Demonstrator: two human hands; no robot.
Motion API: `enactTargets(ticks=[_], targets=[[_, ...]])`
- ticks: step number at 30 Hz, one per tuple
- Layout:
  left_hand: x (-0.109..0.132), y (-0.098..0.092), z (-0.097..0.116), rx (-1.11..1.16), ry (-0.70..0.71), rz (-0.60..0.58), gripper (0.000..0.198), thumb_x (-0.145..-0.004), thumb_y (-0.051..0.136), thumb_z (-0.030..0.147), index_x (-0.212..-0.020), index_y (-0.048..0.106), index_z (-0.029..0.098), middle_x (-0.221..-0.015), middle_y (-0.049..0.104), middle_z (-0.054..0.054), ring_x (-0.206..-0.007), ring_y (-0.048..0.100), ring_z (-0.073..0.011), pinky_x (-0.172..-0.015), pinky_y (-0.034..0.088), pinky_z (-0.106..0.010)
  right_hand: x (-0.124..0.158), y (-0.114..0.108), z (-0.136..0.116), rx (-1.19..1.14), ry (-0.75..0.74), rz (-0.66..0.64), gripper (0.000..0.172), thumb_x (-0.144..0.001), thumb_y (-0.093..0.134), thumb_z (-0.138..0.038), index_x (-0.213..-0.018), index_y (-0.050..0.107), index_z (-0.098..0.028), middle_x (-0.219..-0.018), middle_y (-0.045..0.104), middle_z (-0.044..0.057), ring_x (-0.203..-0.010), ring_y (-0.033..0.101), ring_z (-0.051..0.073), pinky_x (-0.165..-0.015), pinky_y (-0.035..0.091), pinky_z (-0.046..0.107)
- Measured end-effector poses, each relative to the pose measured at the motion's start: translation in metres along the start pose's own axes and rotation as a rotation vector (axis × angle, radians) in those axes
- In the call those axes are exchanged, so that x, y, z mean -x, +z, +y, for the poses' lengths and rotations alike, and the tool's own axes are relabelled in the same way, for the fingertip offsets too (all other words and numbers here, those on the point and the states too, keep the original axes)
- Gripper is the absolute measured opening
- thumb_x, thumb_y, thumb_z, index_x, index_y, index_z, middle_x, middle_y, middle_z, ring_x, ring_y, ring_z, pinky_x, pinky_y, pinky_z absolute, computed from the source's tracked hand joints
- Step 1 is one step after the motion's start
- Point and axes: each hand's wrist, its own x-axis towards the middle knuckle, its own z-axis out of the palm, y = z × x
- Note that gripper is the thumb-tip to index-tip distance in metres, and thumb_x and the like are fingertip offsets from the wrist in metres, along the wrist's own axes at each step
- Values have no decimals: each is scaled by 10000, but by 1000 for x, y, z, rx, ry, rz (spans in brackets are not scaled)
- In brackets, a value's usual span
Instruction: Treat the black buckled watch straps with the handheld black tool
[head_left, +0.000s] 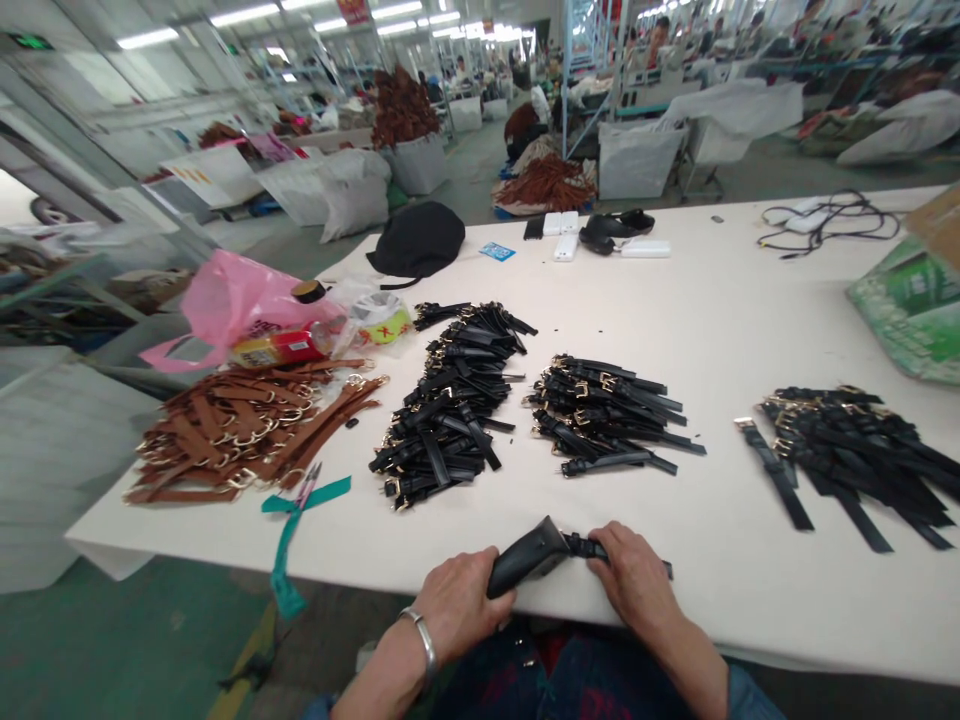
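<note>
At the near edge of a pale bench, a person's left hand wraps its fingers around the grip of a black handheld tool, while the fingers of the right hand pinch a slim black strap. The strap bridges the space between the two sets of fingers, its left end at the tool's flared head, contact unclear, its tail poking out beyond the right fingers. It looks light and bendable, firm enough to hold a short straight run, with a smooth face that could slip; a pinch close to the tool, thumb on top, would likely steady it best. The tool appears rigid and somewhat heavier, best taken by its narrow grip, well back from the head. Ahead of the fingers lie a long heap of black straps and a smaller black heap; a third black heap spreads to their right, brown straps to their left.
</note>
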Motion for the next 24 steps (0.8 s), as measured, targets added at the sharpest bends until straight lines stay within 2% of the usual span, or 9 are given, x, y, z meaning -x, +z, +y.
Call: enactTargets(ticks=[4,11,19,24], targets=[[1,5,-3,8,-20,18,326,-724,423,435,-930,561,225,-863,647,-56,-829,593,-214,-709,421,-301,-1,7,7,-146,-21,-1,193,-772,481,-209,-951,548,-237,-861,554,24,-799,539,183,-717,408,287],[2,11,-8,49,-2,70,313,-728,414,408,-941,569,239,-866,653,-50,-825,592,-209,-705,423,-297,-5,10,9,-268,49,-18,192,-732,526,-268,-909,602,-262,-829,593,-4,-788,577,174,-718,429,270],[5,20,-11,82,-13,105,351,-722,407,399,-990,568,238,-920,657,-62,-882,587,-226,-761,433,-324,-6,14,6,-177,57,-15,219,-714,539,-278,-912,632,-264,-852,648,16,-802,611,199,-731,448,281],[5,25,-13,82,-31,122,404,-712,425,404,-1051,555,226,-959,652,-70,-919,580,-227,-811,423,-328,-5,27,10,-95,-78,17,236,-732,529,-301,-951,616,-283,-815,662,8,-739,633,187,-673,482,256]])
